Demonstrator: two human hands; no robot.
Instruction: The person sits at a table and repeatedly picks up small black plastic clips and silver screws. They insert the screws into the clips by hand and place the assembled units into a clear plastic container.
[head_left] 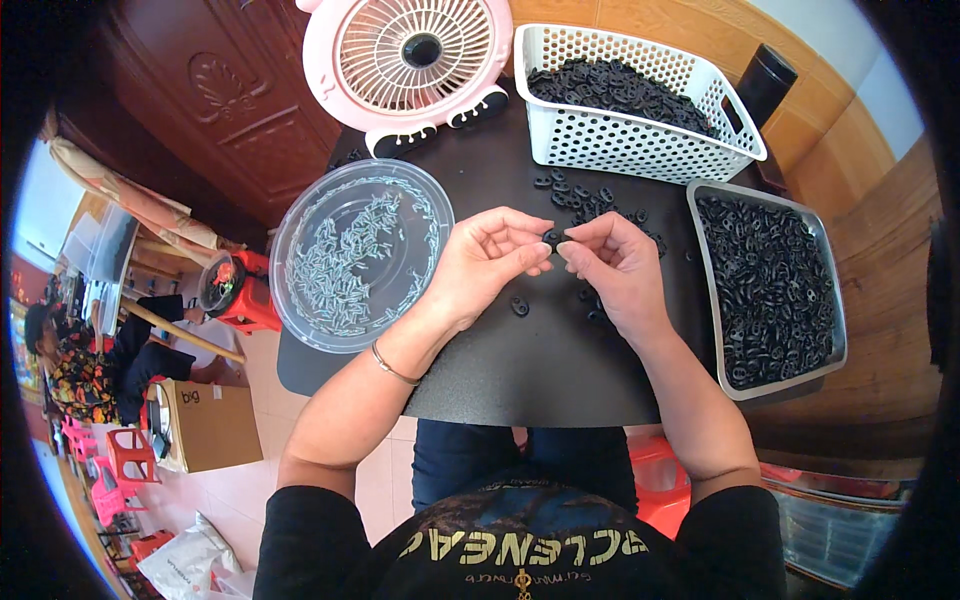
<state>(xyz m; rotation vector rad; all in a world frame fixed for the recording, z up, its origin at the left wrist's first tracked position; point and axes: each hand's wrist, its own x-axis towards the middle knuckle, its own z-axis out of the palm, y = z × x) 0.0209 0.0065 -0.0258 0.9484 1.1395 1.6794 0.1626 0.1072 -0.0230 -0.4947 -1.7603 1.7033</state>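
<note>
Left hand (pixel 497 245) and right hand (pixel 618 268) meet over the dark surface (pixel 490 365); each grip is pinched, thumb to finger, on one small black piece (pixel 553 237) between them. Fingertip hold from both sides probably steadies so small a part. Clear round tub (pixel 405 285) of slim pale pieces (pixel 335 270) at left, silver-rimmed tray (pixel 712 290) of black two-holed pieces (pixel 765 280) at right: likely flanking for easy reach. White perforated basket (pixel 640 152) farther back.
</note>
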